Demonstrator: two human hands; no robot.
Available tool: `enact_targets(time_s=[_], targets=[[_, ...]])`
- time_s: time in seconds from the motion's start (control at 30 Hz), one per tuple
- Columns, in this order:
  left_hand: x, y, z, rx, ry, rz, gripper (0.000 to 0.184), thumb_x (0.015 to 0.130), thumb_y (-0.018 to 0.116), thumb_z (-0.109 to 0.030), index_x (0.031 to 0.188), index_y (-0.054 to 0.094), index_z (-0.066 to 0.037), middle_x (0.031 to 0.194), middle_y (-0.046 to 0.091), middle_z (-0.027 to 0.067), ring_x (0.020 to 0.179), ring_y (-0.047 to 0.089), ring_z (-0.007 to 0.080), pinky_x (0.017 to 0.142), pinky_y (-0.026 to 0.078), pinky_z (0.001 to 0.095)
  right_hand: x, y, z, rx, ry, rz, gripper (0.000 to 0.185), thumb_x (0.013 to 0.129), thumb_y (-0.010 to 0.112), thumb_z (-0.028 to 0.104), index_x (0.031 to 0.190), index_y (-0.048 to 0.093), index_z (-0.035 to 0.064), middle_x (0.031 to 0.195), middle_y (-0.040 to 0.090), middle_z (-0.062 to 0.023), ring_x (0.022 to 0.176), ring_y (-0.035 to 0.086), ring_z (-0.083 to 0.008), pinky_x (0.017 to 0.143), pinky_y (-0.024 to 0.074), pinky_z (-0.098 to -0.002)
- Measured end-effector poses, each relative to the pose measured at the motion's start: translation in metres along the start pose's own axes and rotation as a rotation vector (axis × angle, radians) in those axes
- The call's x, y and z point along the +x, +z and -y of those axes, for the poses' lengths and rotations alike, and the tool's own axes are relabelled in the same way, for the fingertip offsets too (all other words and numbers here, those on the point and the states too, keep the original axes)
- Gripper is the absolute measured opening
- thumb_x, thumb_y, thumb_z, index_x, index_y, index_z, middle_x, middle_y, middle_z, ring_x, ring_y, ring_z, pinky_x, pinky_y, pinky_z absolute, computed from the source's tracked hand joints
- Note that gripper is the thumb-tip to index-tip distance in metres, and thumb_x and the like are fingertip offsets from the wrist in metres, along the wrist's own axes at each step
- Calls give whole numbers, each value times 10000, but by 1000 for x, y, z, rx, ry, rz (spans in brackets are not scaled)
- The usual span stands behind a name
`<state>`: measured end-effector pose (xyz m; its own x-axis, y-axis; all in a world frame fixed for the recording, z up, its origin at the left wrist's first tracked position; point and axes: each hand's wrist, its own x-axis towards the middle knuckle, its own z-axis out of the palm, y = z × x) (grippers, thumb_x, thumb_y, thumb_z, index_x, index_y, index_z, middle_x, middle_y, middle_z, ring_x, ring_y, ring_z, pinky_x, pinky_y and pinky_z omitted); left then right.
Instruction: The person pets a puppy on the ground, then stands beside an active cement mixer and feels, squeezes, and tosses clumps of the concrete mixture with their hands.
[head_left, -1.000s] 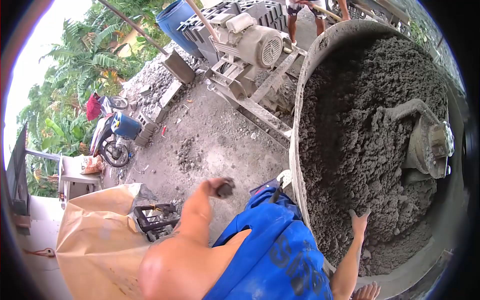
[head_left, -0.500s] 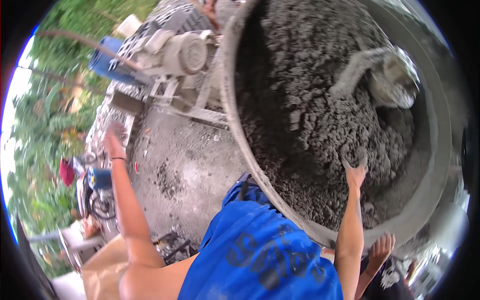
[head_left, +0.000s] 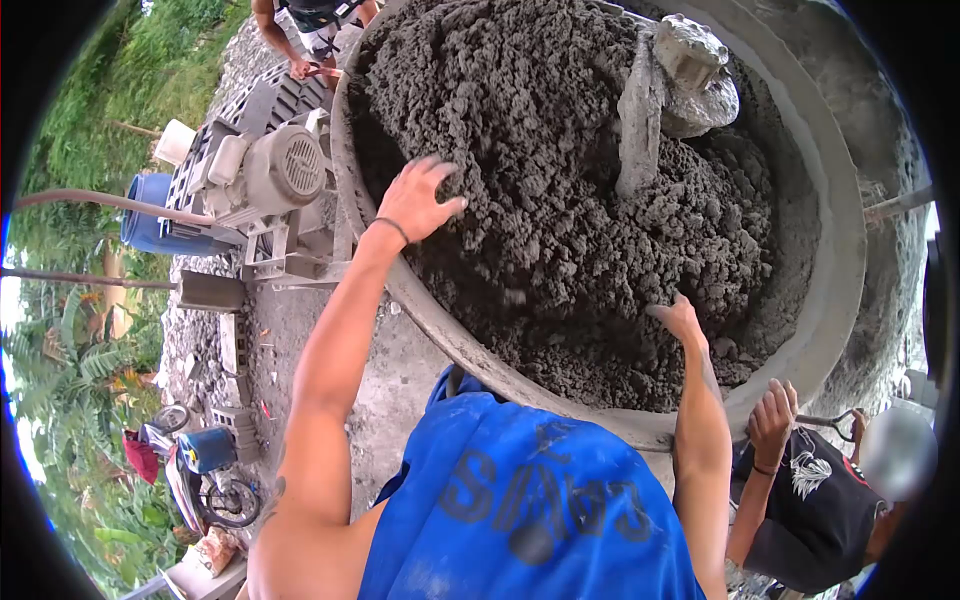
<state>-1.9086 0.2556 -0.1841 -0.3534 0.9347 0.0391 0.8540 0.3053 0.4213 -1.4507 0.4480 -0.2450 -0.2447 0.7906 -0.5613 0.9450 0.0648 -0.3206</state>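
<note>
Both hands (head_left: 418,200) (head_left: 680,322) now reach over the grey mix (head_left: 560,180), not one.

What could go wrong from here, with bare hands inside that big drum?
If the caked mixing arm turned, it could strike or trap the left hand or right hand, both reaching into the drum. I can't tell whether it's moving. The gritty grey mix may scrape or irritate their bare skin.
</note>
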Motion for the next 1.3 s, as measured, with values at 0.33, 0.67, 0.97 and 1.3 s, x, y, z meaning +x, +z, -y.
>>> enact_targets(time_s=[0.33,0.67,0.97,1.3], targets=[[20,-14,-54,86,-76,254,766,744,746,-437,1382,456,-127,1395,361,226,1259,399,447,1035,402,495,-44,-30,59,-152,6,50,732,691,763,452,1130,585,-107,1204,597,-282,1157,567,-381,945,467,-433],[-10,-19,-95,-78,124,334,637,738,722,-365,1311,523,-170,1326,420,278,1148,498,489,1024,414,499,23,-9,-4,-115,-103,95,594,738,711,431,981,648,-107,939,694,-196,858,645,-254,778,507,-399],[-33,-7,-117,-321,321,268,637,686,773,-250,1273,537,-178,1338,423,228,1093,540,458,941,488,472,7,-21,-66,365,-130,23,440,885,495,349,898,642,-66,825,665,-101,778,536,-190,748,456,-381],[-36,22,-111,-529,536,238,597,681,746,-102,1242,551,-170,1333,438,204,1116,539,420,947,479,459,-26,-78,-84,505,-22,11,434,933,483,350,1057,656,-29,1023,667,-79,910,572,-204,827,458,-357]])
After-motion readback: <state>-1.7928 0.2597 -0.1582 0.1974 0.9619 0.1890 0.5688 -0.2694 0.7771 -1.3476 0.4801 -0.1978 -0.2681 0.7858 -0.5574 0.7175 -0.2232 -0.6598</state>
